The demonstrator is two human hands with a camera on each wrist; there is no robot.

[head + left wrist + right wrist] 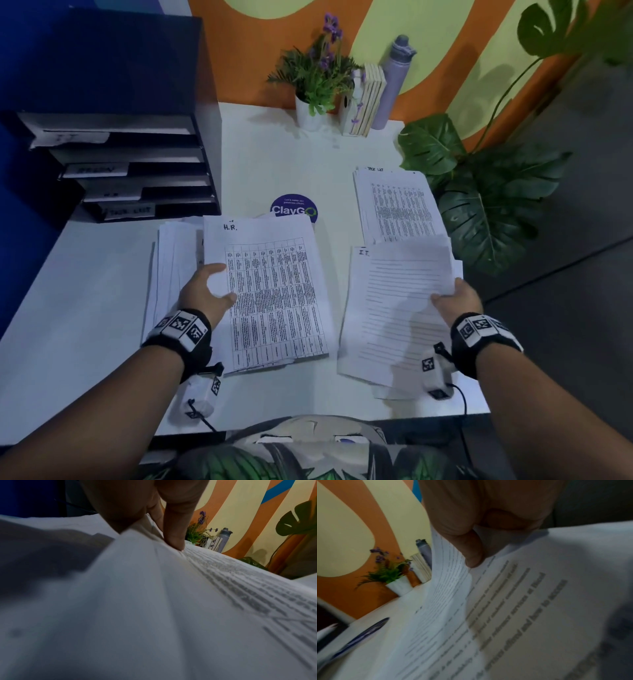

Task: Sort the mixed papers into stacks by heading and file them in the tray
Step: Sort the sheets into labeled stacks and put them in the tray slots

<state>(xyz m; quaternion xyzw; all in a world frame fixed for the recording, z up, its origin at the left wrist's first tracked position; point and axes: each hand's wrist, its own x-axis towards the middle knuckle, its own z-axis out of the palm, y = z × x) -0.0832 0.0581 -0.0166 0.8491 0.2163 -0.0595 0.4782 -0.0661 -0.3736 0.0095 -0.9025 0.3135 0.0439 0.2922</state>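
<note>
Right hand (457, 299): closed in a pinch on a single lined sheet (407, 291), thumb on top, held slightly raised over the I.T. stack (356, 308) at the near right of the worktop (281, 154). The right wrist view shows the sheet curling upward at the pinched edge.

Left hand (205, 291): thumb pressed on the top page of the H.R. stack (270, 294), fingers curled at its left edge; the left wrist view shows that edge lifted slightly beneath them.

Further paper positions: a Task List stack (397, 205) lies beyond the I.T. stack; more sheets (171, 260) protrude from beneath the H.R. stack on its left. The filing tray (137, 164), with labelled slots, stands at the far left of the worktop. Its slots look unfilled from here, so filing appears not yet begun.

Assessment of the step in hand: the sheet appears bound for the I.T. stack. It should be lowered flat, corners squared to the sheets beneath, and the heading checked before release. The I.T. stack is fanned and wants tidying before it goes to the tray.

Surroundings: a round purple sticker (294, 207) partly under the H.R. stack; a potted plant (315, 85), books (368, 99) and a bottle (394, 78) at the far edge, well apart from the work. Large leaves (486, 205) hang just beside the Task List stack and could snag sheets lifted there.
</note>
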